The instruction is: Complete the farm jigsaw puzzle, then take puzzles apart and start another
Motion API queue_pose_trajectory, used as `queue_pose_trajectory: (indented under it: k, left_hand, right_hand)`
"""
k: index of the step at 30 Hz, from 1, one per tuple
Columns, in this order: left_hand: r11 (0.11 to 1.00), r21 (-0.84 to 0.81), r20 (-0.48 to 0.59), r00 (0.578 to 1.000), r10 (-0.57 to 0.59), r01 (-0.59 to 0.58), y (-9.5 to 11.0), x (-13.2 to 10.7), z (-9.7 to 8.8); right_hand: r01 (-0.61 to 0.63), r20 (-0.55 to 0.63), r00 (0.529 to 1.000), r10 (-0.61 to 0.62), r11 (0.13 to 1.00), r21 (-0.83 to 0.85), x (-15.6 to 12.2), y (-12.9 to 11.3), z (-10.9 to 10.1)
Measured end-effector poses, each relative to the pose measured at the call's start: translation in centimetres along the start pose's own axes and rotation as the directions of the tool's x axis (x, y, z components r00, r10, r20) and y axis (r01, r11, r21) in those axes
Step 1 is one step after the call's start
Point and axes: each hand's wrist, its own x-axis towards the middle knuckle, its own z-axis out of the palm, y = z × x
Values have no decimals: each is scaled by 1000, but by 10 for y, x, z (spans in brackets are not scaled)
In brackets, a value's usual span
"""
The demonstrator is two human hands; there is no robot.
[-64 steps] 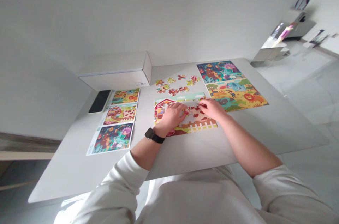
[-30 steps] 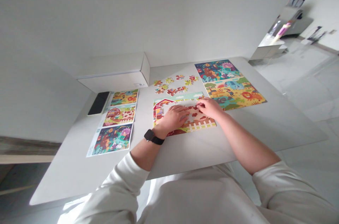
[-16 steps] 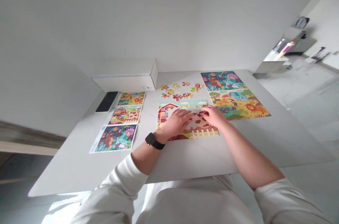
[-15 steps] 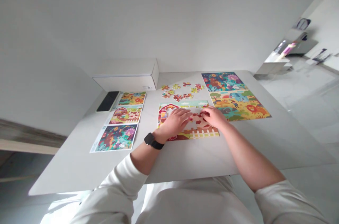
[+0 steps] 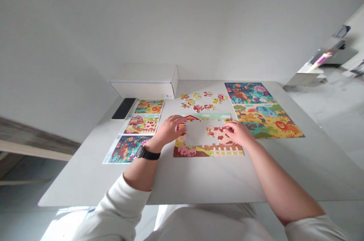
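White table (image 5: pixel 199 180), broad top, far edge against a plain wall; everything else lies on its far half

Two finished puzzles (image 5: pixel 267 119) at far right, edge to edge: jungle scene behind, savanna scene with lion and elephant in front

Farm puzzle (image 5: pixel 207 150), centre, directly ahead of the person. Border mostly joined: sky strip along the far edge, fence and pink flowers along the near edge, red barn at the far left corner. A bare patch of table shows through its middle. Cow-spotted pieces sit joined at the right of that gap

White box (image 5: pixel 145 87), closed, long and low, far left, against the wall

Reference sheet (image 5: pixel 136 131), left of the farm puzzle, three small printed scenes in a column, the farm one in the middle

Left hand (image 5: pixel 169 129), palm down at the farm puzzle's left edge, fingers loosely curled, tips by the barn. Cannot tell whether a piece is pinched under them

Right hand (image 5: pixel 237 133), palm down on the puzzle's right part, fingers bent, tips on the cow-spotted pieces. Grip on any one piece: cannot tell

Black phone (image 5: pixel 123 108), face down or dark, just left of the sheet's far end

Black watch (image 5: pixel 146 153) on the left wrist

Loose pieces (image 5: pixel 201 100), a small scatter between the box and the jungle puzzle, just beyond the farm puzzle's sky strip
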Motion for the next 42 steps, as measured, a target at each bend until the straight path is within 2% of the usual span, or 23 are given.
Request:
queue_pose_trajectory:
  k: [4, 8, 12, 17, 27, 38, 40, 42]
  left_hand:
    - [996, 56, 151, 987, 62, -71, -2, -8, 0]
    - [993, 121, 230, 973, -9, -20, 0, -16, -2]
    - [989, 147, 289, 955, -61, 19, 4, -18, -5]
    - [989, 142, 277, 958, -69, 31, 4, -18, -4]
    - [991, 122, 286, 955, -80, 46, -2, -17, -5]
    - [994, 98, 287, 955, -78, 52, -11, -15, -4]
    - [995, 83, 257, 964, -66, 46, -11, -13, -4]
    - [997, 71, 171, 984, -45, 33, -11, -10, -3]
  right_hand:
    - [63, 77, 995, -60, 997, -38, -6, -2, -16]
    - [112, 115, 989, -95, 982, -150, -13, 3, -31]
    - [89, 182, 982, -46, 968, -236, -18, 14, -32]
    - [65, 203, 979, -10, 961, -270, -17, 19, -26]
    - [22, 209, 978, 22, 979, -205, -12, 21, -23]
    - [36, 193, 981, 4, 978, -204, -9, 22, -19]
    - [42, 201, 980, 0, 977, -208, -9, 21, -21]
    - [51, 204, 979, -8, 977, -205, -9, 21, -22]
